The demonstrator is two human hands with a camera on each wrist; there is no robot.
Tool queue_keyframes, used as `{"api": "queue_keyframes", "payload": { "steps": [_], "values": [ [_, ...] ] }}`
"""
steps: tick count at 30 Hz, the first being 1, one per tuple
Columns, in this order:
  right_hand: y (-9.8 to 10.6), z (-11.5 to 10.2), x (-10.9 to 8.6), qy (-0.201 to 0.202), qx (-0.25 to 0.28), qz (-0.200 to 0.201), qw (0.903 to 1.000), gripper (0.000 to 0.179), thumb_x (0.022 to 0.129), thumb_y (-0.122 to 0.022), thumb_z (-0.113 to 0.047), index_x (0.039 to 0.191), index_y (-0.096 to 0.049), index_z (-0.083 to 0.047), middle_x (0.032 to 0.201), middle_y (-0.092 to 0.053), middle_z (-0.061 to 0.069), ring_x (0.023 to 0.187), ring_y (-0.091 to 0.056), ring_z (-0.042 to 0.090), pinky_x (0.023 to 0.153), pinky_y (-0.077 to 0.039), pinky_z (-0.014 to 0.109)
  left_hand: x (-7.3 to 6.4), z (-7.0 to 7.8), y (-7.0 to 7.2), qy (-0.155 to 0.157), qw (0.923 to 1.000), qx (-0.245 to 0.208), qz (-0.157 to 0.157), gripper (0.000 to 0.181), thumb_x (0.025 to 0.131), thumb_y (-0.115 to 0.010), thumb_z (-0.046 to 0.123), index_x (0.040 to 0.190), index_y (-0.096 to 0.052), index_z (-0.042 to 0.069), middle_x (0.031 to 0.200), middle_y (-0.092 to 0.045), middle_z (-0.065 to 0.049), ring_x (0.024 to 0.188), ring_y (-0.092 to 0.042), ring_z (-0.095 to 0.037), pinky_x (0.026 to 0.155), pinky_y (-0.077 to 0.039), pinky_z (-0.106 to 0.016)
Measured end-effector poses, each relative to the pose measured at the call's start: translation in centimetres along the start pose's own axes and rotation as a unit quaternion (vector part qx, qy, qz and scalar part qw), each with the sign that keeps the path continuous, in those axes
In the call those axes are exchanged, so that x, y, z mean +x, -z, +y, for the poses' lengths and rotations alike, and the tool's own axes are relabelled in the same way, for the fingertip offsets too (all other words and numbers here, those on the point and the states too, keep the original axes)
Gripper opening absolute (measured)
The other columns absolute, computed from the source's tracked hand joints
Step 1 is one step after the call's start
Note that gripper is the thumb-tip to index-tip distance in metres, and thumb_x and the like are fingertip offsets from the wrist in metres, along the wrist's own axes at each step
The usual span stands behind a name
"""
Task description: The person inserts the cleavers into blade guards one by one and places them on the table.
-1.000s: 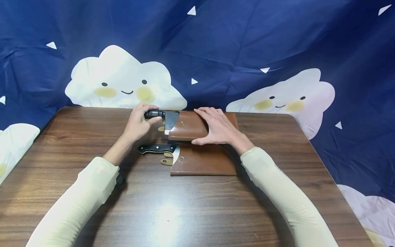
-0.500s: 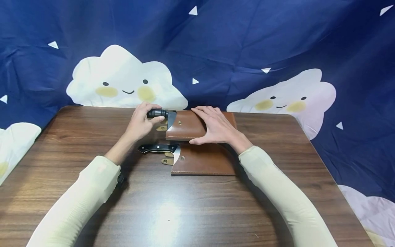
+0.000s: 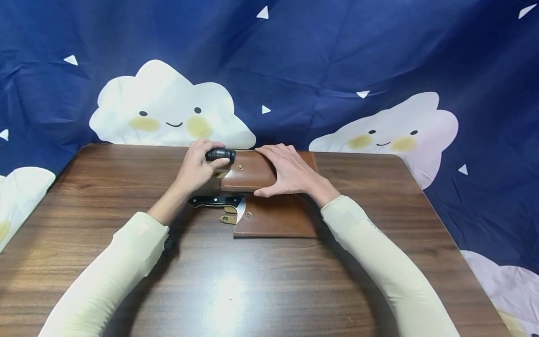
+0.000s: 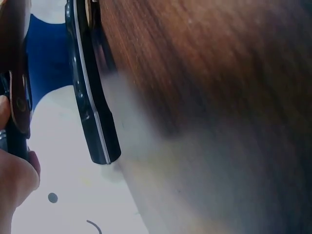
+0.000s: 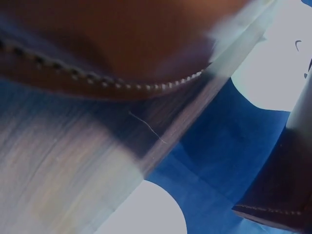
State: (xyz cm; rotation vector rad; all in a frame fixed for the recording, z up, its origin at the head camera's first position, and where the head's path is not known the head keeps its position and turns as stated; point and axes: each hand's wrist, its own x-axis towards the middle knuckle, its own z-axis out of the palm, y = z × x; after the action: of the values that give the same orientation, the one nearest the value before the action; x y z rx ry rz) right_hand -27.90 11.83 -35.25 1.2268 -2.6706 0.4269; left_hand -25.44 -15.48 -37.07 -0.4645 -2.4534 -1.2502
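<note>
My left hand (image 3: 194, 166) pinches the black rounded handle (image 3: 222, 154) of a cleaver at the table's back. The cleaver's blade sits in a brown leather sheath (image 3: 249, 177), with only a small bright sliver showing at the mouth. Across that sheath my right hand (image 3: 290, 171) grips it, thumb at the near edge and fingers at the far one. In front lies a second cleaver with a black riveted handle (image 3: 214, 201), its blade mostly hidden in a larger brown sheath (image 3: 273, 220). The left wrist view shows this riveted handle (image 4: 92, 97) close up.
Both sheaths have snap straps; the front one's tan strap (image 3: 228, 219) hangs loose to the left. A wooden table (image 3: 269, 290) carries everything. Behind its back edge hangs a blue cloth (image 3: 294, 61) printed with clouds.
My left hand has moved right, sliding the cleaver deeper into the back sheath, so less blade shows. My right hand and that sheath have shifted slightly left. The front cleaver stays put.
</note>
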Motion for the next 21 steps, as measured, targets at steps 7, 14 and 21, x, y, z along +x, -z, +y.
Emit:
{"api": "queue_keyframes", "payload": {
  "steps": [7,14,21],
  "values": [
    [-0.21,0.12,0.06,0.005,0.003,0.014,0.9999,0.113,0.063,-0.076,-0.078,0.148,-0.049,-0.008,0.144,-0.052,0.007,0.125,-0.047,0.025,0.096,-0.034,0.045,0.11,0.26,-0.63,0.012,0.9998,-0.003,0.018,0.039,0.084,-0.084,0.010,0.119,-0.071,0.000,0.107,-0.061,-0.016,0.104,-0.050,-0.035,0.093,-0.037,-0.047],
    [-0.34,0.19,-0.07,0.005,0.005,0.016,0.9999,0.112,0.063,-0.076,-0.076,0.148,-0.050,-0.007,0.145,-0.052,0.008,0.126,-0.046,0.026,0.098,-0.033,0.045,0.01,0.48,-0.96,0.014,0.9998,0.004,0.011,0.038,0.085,-0.083,0.010,0.120,-0.072,0.001,0.108,-0.060,-0.015,0.103,-0.048,-0.034,0.091,-0.037,-0.046],
    [-0.62,0.42,0.02,0.007,0.007,0.012,0.9999,0.111,0.063,-0.077,-0.076,0.148,-0.051,-0.007,0.144,-0.053,0.008,0.125,-0.046,0.026,0.098,-0.034,0.045,-0.09,0.19,-0.93,0.005,0.9999,0.004,-0.008,0.036,0.087,-0.079,0.007,0.122,-0.070,0.000,0.109,-0.059,-0.016,0.105,-0.047,-0.035,0.092,-0.036,-0.046]
  ]
}}
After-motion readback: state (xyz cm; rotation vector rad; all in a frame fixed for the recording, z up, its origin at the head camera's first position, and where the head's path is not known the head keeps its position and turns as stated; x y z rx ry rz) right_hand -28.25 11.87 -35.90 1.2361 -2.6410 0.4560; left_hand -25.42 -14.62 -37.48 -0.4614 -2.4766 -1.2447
